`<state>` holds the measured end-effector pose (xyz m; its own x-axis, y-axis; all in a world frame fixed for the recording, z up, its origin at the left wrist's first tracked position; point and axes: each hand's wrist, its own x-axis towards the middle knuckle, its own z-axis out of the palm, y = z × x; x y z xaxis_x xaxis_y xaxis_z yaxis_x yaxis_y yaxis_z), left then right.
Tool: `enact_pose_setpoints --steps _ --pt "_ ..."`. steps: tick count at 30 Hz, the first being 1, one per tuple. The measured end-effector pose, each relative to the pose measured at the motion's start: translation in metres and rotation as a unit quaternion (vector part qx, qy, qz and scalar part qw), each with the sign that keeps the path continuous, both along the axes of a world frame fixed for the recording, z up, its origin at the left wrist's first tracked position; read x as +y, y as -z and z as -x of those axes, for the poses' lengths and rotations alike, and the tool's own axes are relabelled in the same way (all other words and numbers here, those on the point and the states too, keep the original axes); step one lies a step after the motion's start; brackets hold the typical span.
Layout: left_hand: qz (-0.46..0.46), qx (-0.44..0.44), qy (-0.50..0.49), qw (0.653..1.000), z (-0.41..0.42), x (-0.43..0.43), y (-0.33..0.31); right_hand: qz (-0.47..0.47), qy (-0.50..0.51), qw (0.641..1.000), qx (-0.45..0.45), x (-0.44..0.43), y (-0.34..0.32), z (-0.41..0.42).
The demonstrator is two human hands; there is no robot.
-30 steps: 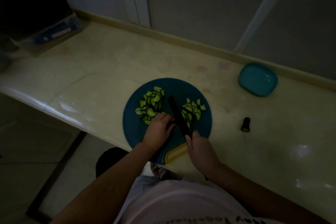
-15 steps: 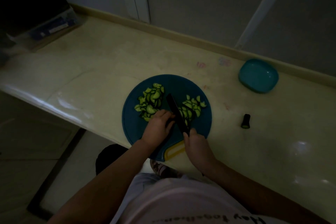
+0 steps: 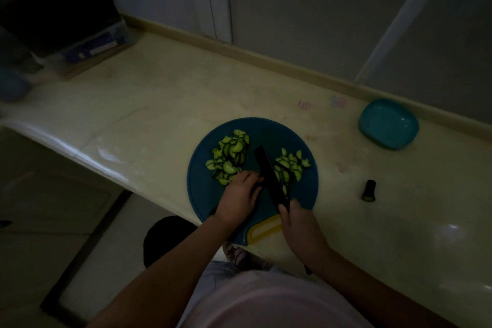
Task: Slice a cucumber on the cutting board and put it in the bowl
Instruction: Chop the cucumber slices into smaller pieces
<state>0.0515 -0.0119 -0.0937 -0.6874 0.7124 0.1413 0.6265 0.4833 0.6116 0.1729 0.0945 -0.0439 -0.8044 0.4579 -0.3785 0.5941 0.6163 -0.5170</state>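
Note:
A round blue cutting board (image 3: pixel 277 133) with a yellow handle lies at the counter's front edge. Two heaps of cucumber slices sit on it, one left (image 3: pixel 229 158) and one right (image 3: pixel 291 165). My right hand (image 3: pixel 299 229) grips the handle of a black knife (image 3: pixel 269 173), its blade lying between the heaps. My left hand (image 3: pixel 239 198) has its fingers curled on the board just left of the blade; whatever piece it holds is hidden under the fingers. The teal bowl (image 3: pixel 388 124) stands empty at the back right.
A dark cucumber end piece (image 3: pixel 368 190) lies on the pale counter (image 3: pixel 149 104) right of the board. A plastic box (image 3: pixel 87 45) and dark items fill the far left corner. The counter's front edge runs just under the board.
The knife blade and both hands have shifted only slightly on the board; the heaps look the same. The view has tilted a little.

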Motion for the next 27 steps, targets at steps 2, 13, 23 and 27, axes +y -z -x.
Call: enact_pose_setpoints --steps 2,13,23,27 --pt "0.000 -0.001 -0.001 1.000 -0.0008 0.0003 -0.0018 0.011 0.000 1.000 0.003 0.0005 -0.0015 -0.0012" --pt "0.007 0.007 -0.014 1.000 -0.0017 0.0013 -0.0036 0.019 -0.006 1.000 0.019 0.0009 -0.0079 -0.0036" --pt "-0.002 0.009 -0.003 1.000 0.0001 0.0006 -0.0014 -0.009 -0.013 1.000 -0.008 -0.0010 -0.0029 -0.0017" --pt "-0.002 0.007 0.001 1.000 0.0011 0.0006 -0.0019 -0.035 -0.016 0.999 0.003 -0.0030 0.0014 -0.0004"
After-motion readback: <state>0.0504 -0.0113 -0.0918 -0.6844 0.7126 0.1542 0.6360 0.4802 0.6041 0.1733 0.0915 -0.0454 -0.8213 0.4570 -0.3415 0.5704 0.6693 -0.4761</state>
